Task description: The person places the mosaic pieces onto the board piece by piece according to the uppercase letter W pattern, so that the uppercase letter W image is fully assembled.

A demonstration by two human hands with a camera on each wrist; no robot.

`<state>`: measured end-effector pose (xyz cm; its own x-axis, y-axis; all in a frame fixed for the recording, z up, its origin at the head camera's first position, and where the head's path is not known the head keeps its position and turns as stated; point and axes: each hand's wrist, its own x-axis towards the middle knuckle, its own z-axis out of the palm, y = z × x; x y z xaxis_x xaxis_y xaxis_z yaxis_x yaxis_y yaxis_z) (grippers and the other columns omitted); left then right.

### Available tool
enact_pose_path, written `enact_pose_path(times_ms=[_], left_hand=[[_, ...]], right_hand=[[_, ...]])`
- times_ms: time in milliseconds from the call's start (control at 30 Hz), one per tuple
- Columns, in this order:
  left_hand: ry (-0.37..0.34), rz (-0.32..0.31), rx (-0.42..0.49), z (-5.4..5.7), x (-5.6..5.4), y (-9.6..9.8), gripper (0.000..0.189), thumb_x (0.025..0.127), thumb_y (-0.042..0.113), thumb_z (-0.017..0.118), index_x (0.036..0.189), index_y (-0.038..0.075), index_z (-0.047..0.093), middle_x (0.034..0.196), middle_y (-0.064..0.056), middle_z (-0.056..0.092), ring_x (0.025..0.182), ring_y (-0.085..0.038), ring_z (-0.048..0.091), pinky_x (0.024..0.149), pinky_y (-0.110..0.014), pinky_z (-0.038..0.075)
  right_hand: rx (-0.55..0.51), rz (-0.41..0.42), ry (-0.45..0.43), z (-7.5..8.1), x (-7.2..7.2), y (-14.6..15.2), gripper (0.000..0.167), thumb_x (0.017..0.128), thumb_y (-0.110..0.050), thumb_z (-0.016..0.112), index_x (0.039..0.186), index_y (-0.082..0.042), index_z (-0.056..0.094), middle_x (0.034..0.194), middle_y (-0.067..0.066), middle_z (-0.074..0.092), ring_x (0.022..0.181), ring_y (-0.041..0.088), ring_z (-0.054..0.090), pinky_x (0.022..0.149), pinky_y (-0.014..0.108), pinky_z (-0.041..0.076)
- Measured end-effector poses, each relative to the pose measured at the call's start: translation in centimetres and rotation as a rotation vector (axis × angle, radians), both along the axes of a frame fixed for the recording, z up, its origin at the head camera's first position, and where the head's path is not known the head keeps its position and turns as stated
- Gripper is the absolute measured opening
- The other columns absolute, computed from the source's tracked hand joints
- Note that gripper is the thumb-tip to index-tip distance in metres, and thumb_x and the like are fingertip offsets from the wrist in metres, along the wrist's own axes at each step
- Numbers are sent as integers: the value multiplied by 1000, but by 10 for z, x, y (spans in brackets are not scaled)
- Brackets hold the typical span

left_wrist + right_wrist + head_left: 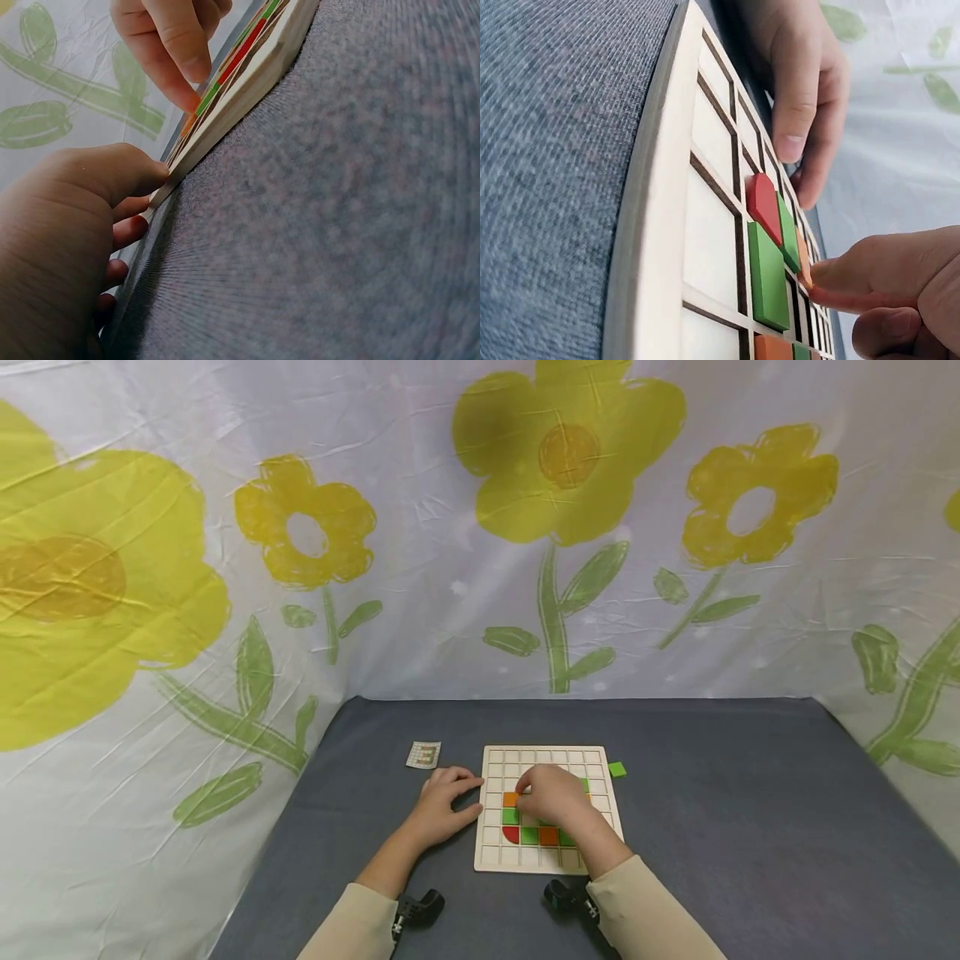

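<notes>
A square wooden grid board [531, 859] lies on the dark cloth with coloured tiles in some cells. My left hand [437, 807] rests at its left edge, thumb and forefinger touching the rim with a gap between them. Over the board, my right hand [553, 794] pinches at an orange tile [510, 799] with thumb and forefinger; its other fingers are curled. Below that tile sit a green tile [510, 817] and a rounded red tile [761, 201]. A bottom row continues with a green tile [769, 277] and an orange tile [549, 837]. My right hand hides the middle cells.
A loose green tile [617, 769] lies just beyond the board's right edge. To the upper left of the board is a small printed card [423, 755] with a grid pattern. A flower-printed curtain [442, 610] hangs behind the dark table cloth [750, 827].
</notes>
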<state>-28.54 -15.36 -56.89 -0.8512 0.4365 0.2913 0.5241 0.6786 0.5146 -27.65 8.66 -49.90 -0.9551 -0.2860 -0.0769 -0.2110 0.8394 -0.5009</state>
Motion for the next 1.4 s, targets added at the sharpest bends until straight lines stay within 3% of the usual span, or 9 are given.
enact_pose_path(times_ms=[300,600,800,900,1000,1067,1267,1400], left_hand=[[-5,4,-2,0,-2,3,41,94,26,75,132,12,72,126,-3,60,120,-28,47,100,-53,35],[-2,5,-13,4,-4,4,41,94,26,75,133,12,71,128,-4,60,120,-29,47,101,-52,35],[10,11,-10,3,-3,1,41,94,25,75,132,12,71,128,-5,60,121,-30,47,102,-53,35],[13,12,-13,1,-3,0,41,94,26,75,132,12,71,127,-5,60,120,-29,48,101,-53,35],[19,13,-14,-2,-2,-1,41,94,26,75,132,12,71,126,-5,60,119,-29,48,100,-53,35],[17,14,-9,-2,-2,-1,40,94,26,75,132,12,71,127,-5,60,119,-29,48,100,-53,35],[-4,10,-4,-2,-1,0,40,94,26,75,132,13,71,127,-4,60,120,-29,48,101,-54,35],[-5,13,-4,-2,-1,1,40,94,27,75,132,13,71,126,-4,60,119,-29,48,99,-53,35]], right_hand=[[33,-16,23,-2,-4,1,16,87,-18,76,101,-17,82,106,1,74,79,17,62,67,36,51],[-167,-88,-16,6,0,35,23,93,-27,75,112,-14,80,93,0,68,73,16,57,63,37,47],[-308,-133,-18,14,-5,76,30,97,-22,72,122,-6,75,70,4,55,55,17,44,55,34,38],[-316,-182,-6,15,-7,96,32,98,-21,70,126,-4,73,76,8,57,62,21,48,58,36,40],[-285,-232,12,11,-8,114,34,99,-19,69,129,-3,71,101,17,65,85,29,58,68,43,46],[-275,-257,15,5,-10,123,36,99,-17,67,132,-3,69,110,20,64,92,32,58,72,45,47],[-266,-297,-41,-15,-14,142,43,100,-8,62,142,1,59,89,14,52,67,25,45,60,38,38],[-238,-319,-33,-22,-13,146,42,98,-5,63,139,2,61,96,15,55,73,25,47,63,38,39]])
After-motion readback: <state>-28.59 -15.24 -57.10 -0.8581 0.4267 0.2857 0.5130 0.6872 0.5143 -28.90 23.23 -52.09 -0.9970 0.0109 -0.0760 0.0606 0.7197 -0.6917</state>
